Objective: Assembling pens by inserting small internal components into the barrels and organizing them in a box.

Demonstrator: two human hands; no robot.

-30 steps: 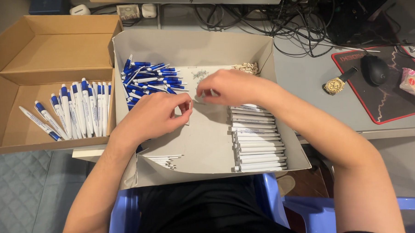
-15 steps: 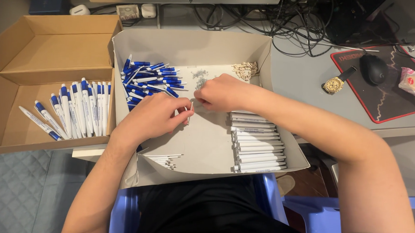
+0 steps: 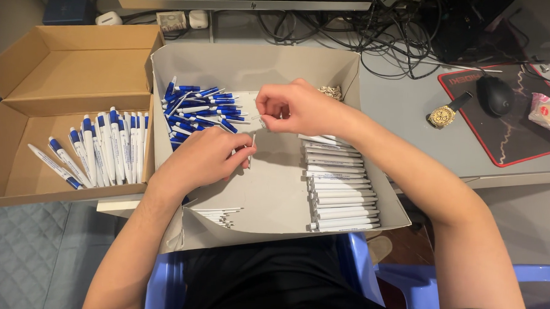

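- Your left hand [image 3: 205, 160] and right hand [image 3: 298, 108] meet over the middle box [image 3: 253, 67].
- Pen caps [image 3: 200, 108] far left inside, barrels [image 3: 340, 186] right.
- Side box [image 3: 58, 64] left holds finished pens [image 3: 101, 148].
- Watch [image 3: 442, 114], mouse [image 3: 495, 95] far right.

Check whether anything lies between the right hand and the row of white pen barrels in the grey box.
Nothing visible does. The right hand hovers just above the top of the row of white pen barrels, with only bare floor of the grey box beside them. The left hand, pinching a thin white pen part, sits off to the side.
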